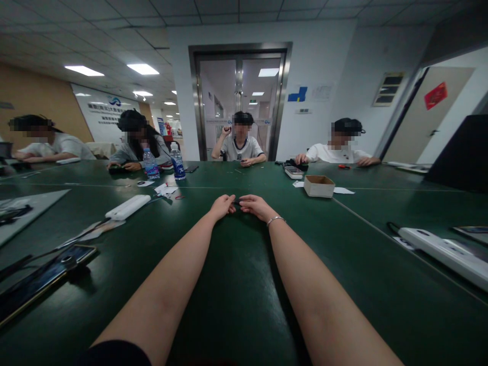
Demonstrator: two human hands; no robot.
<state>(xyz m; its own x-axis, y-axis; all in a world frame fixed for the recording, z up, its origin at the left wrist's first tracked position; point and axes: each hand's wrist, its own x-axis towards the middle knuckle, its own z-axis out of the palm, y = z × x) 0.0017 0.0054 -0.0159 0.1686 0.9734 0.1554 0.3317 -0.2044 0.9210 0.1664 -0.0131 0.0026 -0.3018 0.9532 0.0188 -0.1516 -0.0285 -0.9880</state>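
Green office table (236, 284) bears both hands, left (223, 206) and right (254, 205), their grip pinching a small dark object (237, 204).

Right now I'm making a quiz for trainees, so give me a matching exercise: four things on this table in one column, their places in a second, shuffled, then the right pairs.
Things:
1. cardboard box
2. water bottles
3. phone
4. power strip

Places:
A. near left, close to the table edge
B. far left, in front of a seated person
C. near right, lying at a slant
D. right of centre, beyond the right hand

Pairs: 1-D, 2-B, 3-A, 4-C

Both hands, the left hand too, meet at the table's centre over a small dark thing, too small to tell.
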